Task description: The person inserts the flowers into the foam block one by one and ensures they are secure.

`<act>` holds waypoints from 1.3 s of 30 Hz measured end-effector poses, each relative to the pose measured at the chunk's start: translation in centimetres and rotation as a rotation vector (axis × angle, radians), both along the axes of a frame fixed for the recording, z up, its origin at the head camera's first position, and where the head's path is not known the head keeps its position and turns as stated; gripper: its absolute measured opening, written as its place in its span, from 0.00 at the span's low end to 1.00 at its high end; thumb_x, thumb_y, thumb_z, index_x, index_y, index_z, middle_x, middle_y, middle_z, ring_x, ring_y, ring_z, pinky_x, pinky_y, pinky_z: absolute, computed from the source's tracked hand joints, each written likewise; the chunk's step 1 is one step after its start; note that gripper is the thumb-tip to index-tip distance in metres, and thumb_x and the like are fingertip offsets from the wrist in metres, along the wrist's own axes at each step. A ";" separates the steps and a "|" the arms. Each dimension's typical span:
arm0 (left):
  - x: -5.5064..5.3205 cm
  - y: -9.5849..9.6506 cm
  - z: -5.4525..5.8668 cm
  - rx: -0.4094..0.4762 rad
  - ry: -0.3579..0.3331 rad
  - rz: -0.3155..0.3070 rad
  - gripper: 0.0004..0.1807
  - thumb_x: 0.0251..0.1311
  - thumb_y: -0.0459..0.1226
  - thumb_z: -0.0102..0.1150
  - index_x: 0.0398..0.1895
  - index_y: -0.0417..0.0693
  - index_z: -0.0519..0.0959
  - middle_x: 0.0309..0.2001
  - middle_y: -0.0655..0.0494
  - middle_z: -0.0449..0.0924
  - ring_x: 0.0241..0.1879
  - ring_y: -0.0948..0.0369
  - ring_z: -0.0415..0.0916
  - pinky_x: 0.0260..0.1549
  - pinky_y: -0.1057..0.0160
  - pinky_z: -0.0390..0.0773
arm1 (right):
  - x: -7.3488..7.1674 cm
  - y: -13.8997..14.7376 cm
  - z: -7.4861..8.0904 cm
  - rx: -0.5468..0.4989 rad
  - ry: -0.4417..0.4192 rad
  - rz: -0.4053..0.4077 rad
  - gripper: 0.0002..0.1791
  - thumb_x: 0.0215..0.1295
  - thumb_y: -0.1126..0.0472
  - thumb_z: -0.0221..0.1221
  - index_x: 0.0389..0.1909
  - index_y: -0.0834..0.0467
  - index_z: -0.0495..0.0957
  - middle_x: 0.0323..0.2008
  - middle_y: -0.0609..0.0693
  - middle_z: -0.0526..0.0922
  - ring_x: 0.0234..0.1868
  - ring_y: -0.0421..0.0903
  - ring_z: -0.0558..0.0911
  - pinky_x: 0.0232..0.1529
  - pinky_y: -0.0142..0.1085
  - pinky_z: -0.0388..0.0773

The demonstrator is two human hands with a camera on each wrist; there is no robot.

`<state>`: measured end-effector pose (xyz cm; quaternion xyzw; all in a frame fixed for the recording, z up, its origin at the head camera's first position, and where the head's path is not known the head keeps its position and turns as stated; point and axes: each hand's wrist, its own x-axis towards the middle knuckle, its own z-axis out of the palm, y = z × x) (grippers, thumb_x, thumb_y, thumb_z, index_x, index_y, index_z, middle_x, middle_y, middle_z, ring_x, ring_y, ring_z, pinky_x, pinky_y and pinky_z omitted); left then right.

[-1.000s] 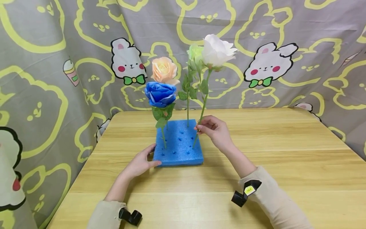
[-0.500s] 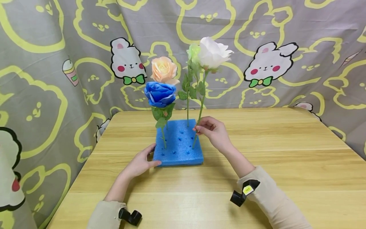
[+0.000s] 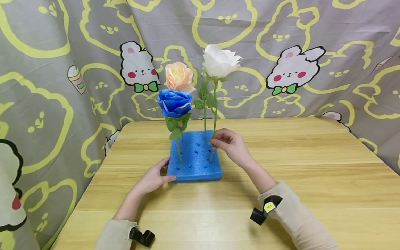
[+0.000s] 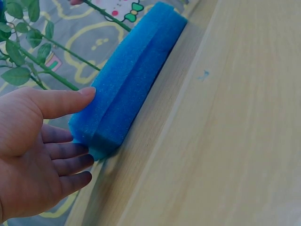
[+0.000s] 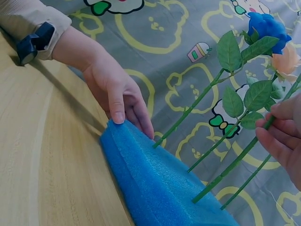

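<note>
My right hand pinches the green stem of a white artificial rose between thumb and fingers. The stem stands nearly upright, its lower end at the right side of a blue foam block. At the block's front left corner, my left hand rests with its thumb laid over the edge and straight fingers against the side. A blue rose stands in the block's left part, with a peach rose behind it. Farther back rises another leafy stem, its bloom hidden behind the white rose.
Several small holes mark the foam's top. The block sits on a light wooden table. A grey curtain with yellow outlines and white rabbit figures hangs behind and to the left. Each sleeve carries a black wrist camera.
The white rose has swung left and slightly down to a more upright stance, now covering the pale green bloom behind. My right hand shifted slightly left with the stem; my left hand stayed put.
</note>
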<state>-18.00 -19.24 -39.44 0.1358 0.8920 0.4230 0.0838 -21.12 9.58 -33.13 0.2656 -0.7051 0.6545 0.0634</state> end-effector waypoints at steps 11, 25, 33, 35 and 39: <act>0.1 0.1 0.1 0.003 0.003 -0.009 0.44 0.55 0.42 0.64 0.69 0.35 0.53 0.66 0.37 0.59 0.64 0.42 0.56 0.61 0.45 0.57 | 0.0 -0.3 0.1 0.076 0.008 -0.010 0.04 0.60 0.76 0.56 0.36 0.72 0.76 0.32 0.65 0.82 0.33 0.57 0.83 0.35 0.39 0.81; 0.0 0.0 -0.1 -0.002 0.012 -0.010 0.44 0.55 0.43 0.64 0.69 0.36 0.53 0.66 0.37 0.59 0.64 0.42 0.56 0.61 0.44 0.57 | 0.0 -0.2 -0.3 0.095 0.000 -0.010 0.04 0.60 0.76 0.55 0.35 0.73 0.75 0.33 0.65 0.82 0.33 0.51 0.84 0.36 0.43 0.81; 0.0 0.0 -0.1 -0.002 0.006 -0.007 0.44 0.55 0.44 0.64 0.70 0.36 0.53 0.66 0.37 0.59 0.64 0.42 0.57 0.60 0.44 0.57 | 0.0 -0.2 -0.3 0.143 -0.004 -0.047 0.04 0.60 0.76 0.55 0.36 0.72 0.76 0.33 0.64 0.82 0.35 0.59 0.83 0.35 0.38 0.81; 0.0 0.0 -0.1 0.002 0.002 -0.008 0.44 0.55 0.44 0.64 0.70 0.36 0.53 0.66 0.37 0.59 0.64 0.42 0.56 0.61 0.44 0.57 | -0.1 -0.3 -0.4 0.157 0.000 -0.056 0.05 0.60 0.76 0.56 0.36 0.72 0.76 0.33 0.64 0.82 0.35 0.56 0.83 0.35 0.37 0.81; 0.0 0.0 0.0 0.003 0.001 -0.008 0.44 0.55 0.44 0.64 0.70 0.37 0.53 0.66 0.37 0.58 0.64 0.42 0.56 0.61 0.44 0.57 | -0.2 -0.3 -0.6 0.183 0.015 -0.071 0.04 0.59 0.75 0.57 0.35 0.72 0.77 0.32 0.63 0.83 0.33 0.54 0.83 0.34 0.36 0.80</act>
